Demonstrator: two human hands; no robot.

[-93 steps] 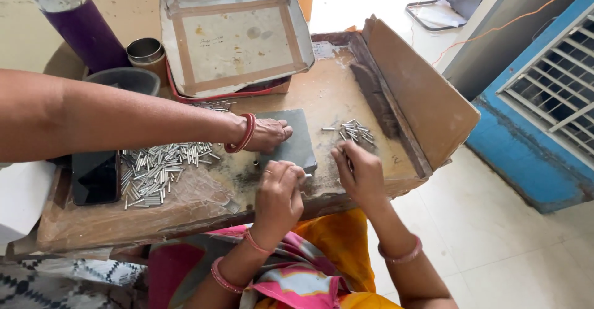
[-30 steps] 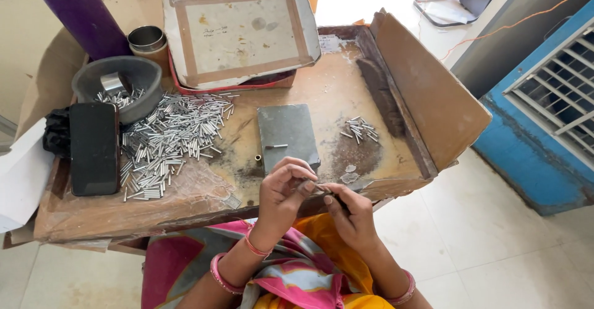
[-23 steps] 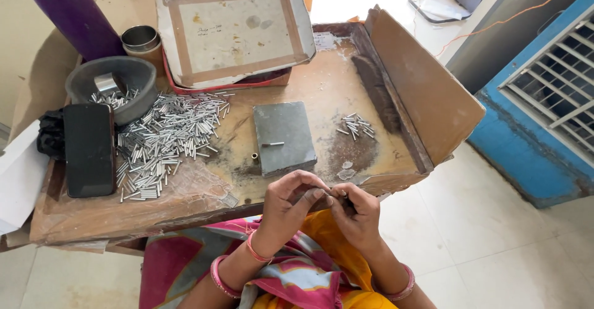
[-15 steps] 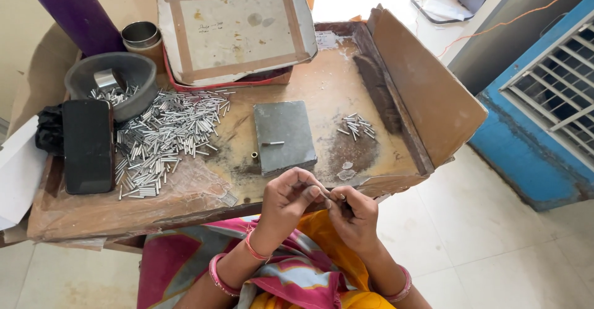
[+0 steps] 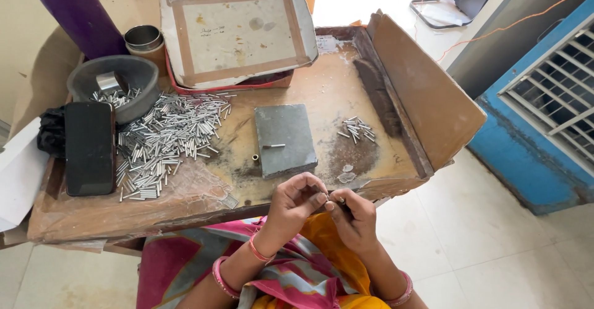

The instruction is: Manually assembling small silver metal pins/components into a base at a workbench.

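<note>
Where the worktable [image 5: 185, 213] edge ends, left hand [image 5: 297, 202] and right hand [image 5: 354, 217] grips pinched together on a small metal piece [image 5: 330, 199], grey block [image 5: 284, 139] just beyond

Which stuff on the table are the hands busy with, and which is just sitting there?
In use:
- left hand and right hand, fingers pinching a tiny metal piece
- grey block with a pin on it
- big pile of metal tubes
- small pile

Just lying about:
- phone
- purple bottle
- tin
- tray
</note>
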